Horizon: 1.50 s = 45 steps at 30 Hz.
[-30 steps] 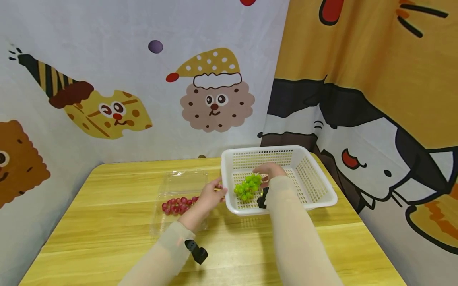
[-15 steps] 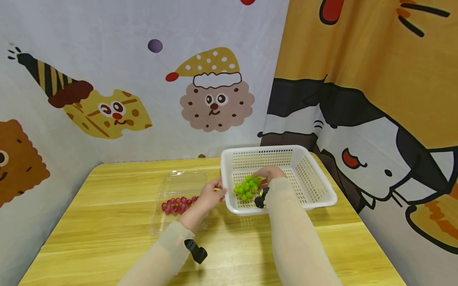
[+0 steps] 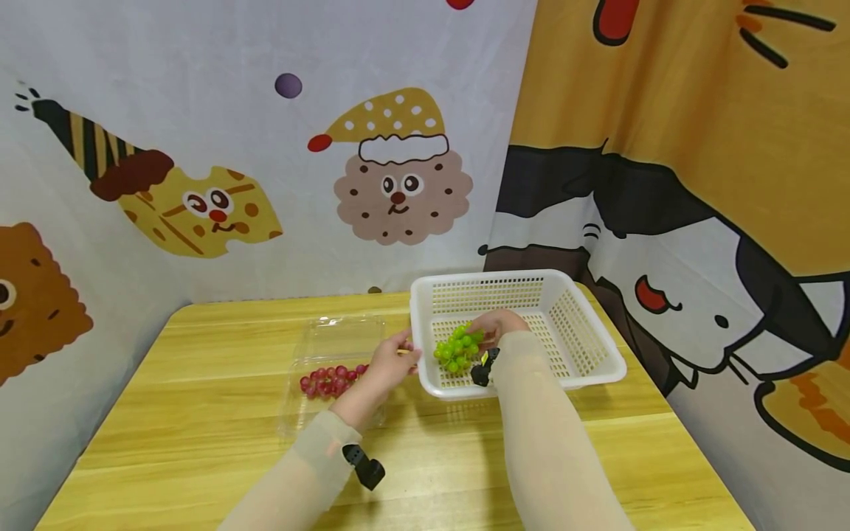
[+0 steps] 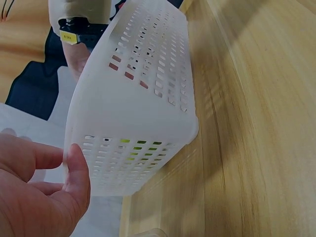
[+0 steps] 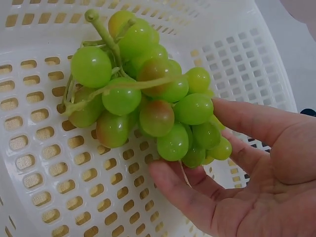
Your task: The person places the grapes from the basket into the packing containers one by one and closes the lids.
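A bunch of green grapes (image 5: 148, 94), a few with a reddish blush, lies in the white plastic basket (image 3: 598, 354). My right hand (image 3: 499, 324) reaches into the basket and grips the end of that bunch. Up close in the right wrist view, its fingers (image 5: 182, 190) stand on both sides of the lower grapes, while the stem points away. My left hand (image 3: 393, 360) pinches the basket's left rim between thumb (image 4: 76, 170) and fingers. In the left wrist view, green shows through the holes of the basket wall.
Left of the basket, an open clear plastic box (image 3: 339, 339) holds a bunch of red grapes (image 3: 332, 381), partly behind the left forearm. Everything stands on a wooden table (image 3: 199, 413). A printed cloth (image 3: 265, 133) hangs behind the table and along its right side.
My right hand has moved slightly down and left, closing in on the green grapes. The left hand and basket have stayed in place.
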Tool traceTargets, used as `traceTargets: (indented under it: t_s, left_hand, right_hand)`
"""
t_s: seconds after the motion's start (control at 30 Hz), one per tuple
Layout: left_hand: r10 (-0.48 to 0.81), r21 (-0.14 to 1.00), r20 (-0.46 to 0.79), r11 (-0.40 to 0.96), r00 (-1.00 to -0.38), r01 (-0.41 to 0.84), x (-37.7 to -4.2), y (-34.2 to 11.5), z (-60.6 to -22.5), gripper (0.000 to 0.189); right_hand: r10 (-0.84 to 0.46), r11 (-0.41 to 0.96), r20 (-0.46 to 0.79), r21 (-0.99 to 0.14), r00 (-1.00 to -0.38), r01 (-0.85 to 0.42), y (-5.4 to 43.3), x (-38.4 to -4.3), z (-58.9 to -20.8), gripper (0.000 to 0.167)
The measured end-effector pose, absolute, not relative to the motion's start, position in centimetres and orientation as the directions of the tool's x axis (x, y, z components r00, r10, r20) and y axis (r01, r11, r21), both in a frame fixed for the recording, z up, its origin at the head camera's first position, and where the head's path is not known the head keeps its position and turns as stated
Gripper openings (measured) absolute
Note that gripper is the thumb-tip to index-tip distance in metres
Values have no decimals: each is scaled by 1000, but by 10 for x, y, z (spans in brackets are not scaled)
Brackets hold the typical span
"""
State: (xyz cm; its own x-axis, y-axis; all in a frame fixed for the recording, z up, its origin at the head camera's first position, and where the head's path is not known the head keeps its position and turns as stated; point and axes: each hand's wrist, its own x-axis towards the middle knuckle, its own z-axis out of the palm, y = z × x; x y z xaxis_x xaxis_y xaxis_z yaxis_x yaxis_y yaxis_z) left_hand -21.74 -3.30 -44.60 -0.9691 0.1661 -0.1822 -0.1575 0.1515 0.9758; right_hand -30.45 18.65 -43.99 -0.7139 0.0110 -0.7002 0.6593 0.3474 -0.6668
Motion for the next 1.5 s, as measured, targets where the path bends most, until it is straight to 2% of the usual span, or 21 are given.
traceTargets:
  t_s: [0.53,0.7,0.87,1.03,1.23,1.5]
  left_hand:
    - [162,974,-190,153,-968,-165,-218,-31,-447,55]
    - [163,973,-192,157,-968,-167,-216,-31,-445,55]
    - [162,973,-194,153,-967,-170,-217,-32,-445,55]
    - [161,973,-197,151,-967,-173,-217,-32,-445,55]
    - [160,975,-195,142,-968,-173,-217,-32,-446,56]
    - [166,976,-190,142,-968,-168,-217,-33,-445,56]
  right_hand:
    - [-70,316,-713,-680,-698,662,188,-312,-441,60]
    - [-104,333,-719,-676,-687,657,189,-313,-432,49]
    - [-129,344,-690,-704,-712,621,190,-313,-421,28]
    - [-137,370,-647,-736,-750,567,191,-313,-410,19]
    - [-144,411,-600,-760,-787,504,192,-316,-398,18]
    - [-149,476,-530,-778,-835,409,186,-314,-385,25]
